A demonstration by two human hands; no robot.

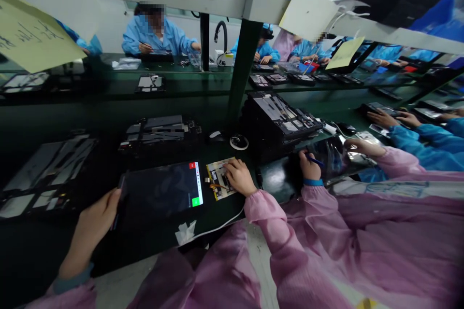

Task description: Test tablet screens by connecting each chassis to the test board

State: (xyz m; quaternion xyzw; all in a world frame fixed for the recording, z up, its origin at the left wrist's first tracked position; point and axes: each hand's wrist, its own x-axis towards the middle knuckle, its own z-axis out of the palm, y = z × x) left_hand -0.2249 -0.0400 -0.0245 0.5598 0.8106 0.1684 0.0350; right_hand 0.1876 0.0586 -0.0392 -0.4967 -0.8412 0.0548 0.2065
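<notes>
One tablet between both hands

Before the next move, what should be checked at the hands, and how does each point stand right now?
1. Left hand on the tablet: ok, grip at its left edge.
2. Tablet screen lit: ok, a white strip with red and green patches shows at its right end.
3. Right hand on the board: ok, fingers rest on it.
4. Orange ribbon joined to the tablet: cannot tell, too dark between them.
5. White cable apart from the tablet: ok, it runs in front.
6. Small screen text readable: not ok, too small.
</notes>
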